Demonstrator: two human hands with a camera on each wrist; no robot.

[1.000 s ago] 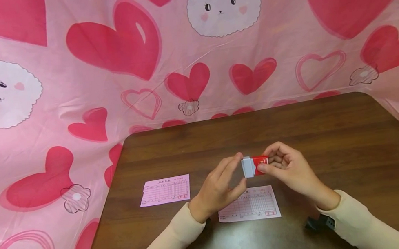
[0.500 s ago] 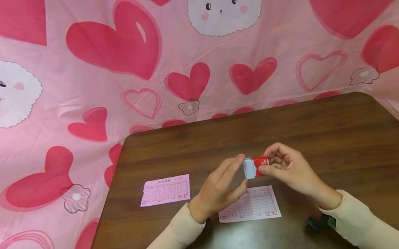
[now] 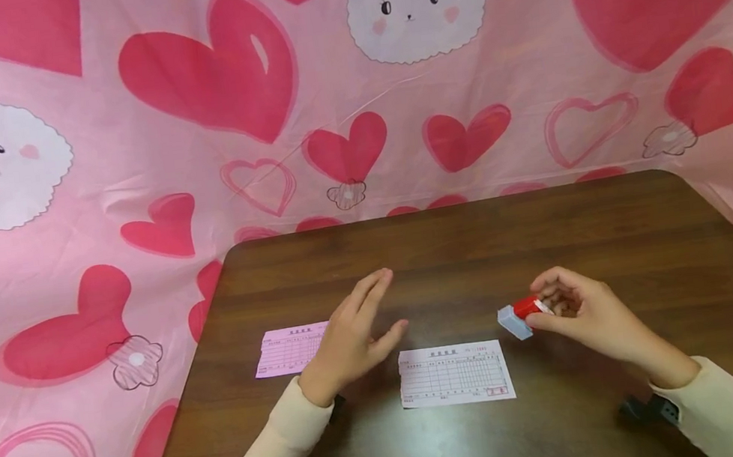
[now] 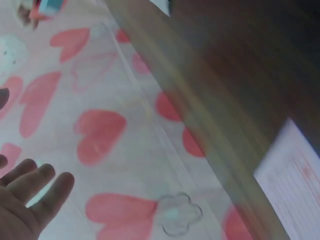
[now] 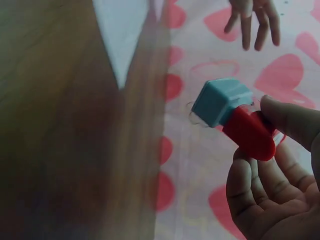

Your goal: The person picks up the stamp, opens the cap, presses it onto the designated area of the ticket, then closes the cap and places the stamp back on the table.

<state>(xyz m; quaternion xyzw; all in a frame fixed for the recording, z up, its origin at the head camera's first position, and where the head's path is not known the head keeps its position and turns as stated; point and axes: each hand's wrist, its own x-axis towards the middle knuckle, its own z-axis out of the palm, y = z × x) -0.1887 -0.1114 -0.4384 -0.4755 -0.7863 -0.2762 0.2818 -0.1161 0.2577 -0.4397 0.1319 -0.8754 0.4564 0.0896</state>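
Note:
My right hand (image 3: 597, 319) pinches a stamp (image 3: 530, 308) by its red handle, above the table to the right of a white printed slip (image 3: 452, 373). The stamp's blue-grey block (image 5: 220, 102) points away from the palm in the right wrist view. My left hand (image 3: 348, 336) hovers with fingers stretched, holding nothing, and covers the right part of a pink slip (image 3: 285, 349). A small red mark (image 3: 497, 391) shows in the white slip's lower right corner. In the left wrist view only some fingers (image 4: 50, 192) are visible.
A brown wooden table (image 3: 451, 256) lies under everything. Behind it and to its left hangs a pink cloth (image 3: 194, 142) printed with hearts and white animal faces. Dark wrist devices show at both cuffs.
My hands have moved apart. The left went left, off the white slip and over the pink one. The right carried the stamp right and slightly down, and the stamp is now tilted.

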